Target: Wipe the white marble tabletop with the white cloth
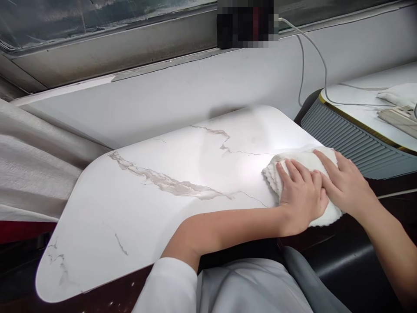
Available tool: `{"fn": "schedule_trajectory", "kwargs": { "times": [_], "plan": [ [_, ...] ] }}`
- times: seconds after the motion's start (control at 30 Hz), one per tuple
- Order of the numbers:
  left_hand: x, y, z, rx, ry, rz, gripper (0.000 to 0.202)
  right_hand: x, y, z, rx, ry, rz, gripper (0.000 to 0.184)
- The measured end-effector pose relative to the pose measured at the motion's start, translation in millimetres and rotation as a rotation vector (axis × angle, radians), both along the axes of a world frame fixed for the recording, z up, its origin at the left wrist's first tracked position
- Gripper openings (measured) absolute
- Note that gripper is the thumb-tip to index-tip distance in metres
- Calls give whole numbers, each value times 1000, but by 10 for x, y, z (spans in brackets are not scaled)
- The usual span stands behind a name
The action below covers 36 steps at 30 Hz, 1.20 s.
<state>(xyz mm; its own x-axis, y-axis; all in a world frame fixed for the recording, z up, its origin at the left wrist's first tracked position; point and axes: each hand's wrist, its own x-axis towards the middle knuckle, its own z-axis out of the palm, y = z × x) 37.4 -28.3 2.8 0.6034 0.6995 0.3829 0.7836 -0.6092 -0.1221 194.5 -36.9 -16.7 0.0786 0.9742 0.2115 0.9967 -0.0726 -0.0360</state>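
White wall panelling (163,91) ran behind the tabletop (146,148), whose pale face carried grey-brown marbled veins, with a curtain (35,152) by its left end and a slatted cabinet (355,134) just beyond its right. Bunched into a thick pad, a white cloth (304,157) lay at the right end of the tabletop, its lower part seeming to reach past the edge. Both hands pressed on it from above, fingers extended rather than clenched: the left hand (302,191) over its middle, the right hand (348,187) just beside, on its right part. Doing this well probably called for even pressure through both palms, so that the pad slid flat without bunching further; too much weight beyond the edge could have dragged the cloth off the tabletop
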Motion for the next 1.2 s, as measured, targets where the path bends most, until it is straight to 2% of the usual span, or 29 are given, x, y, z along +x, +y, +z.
{"fn": "schedule_trajectory", "kwargs": {
  "times": [0.13, 0.33, 0.5, 0.63, 0.77, 0.9, 1.07, 1.2],
  "plan": [
    [-217, -89, 10, 27, 25, -11, 47, -242, -88, 43, 36, 37, 29, 65],
    [-523, -96, 62, -48, 58, -13, 47, -537, -60, 115, 0, 12, 86, 68],
    [-599, -16, 83, -87, 37, -15, 47, -555, 65, 103, -34, 37, 88, 67],
    [-601, 142, 44, -110, 10, -1, 48, -543, 257, 116, -79, 79, 119, 66],
    [-631, 480, -23, -160, -24, 11, 47, -617, 601, 151, -96, 84, 91, 63],
    [-702, 980, -63, -234, -88, 25, 47, -722, 1063, 161, -55, 89, 82, 62],
    [-802, 1593, -70, -337, -149, 51, 47, -860, 1651, 144, -20, 138, 30, 56],
    [-856, 1939, -57, -372, -193, 95, 46, -944, 2053, 107, 4, 179, 15, 53]
  ]
}}
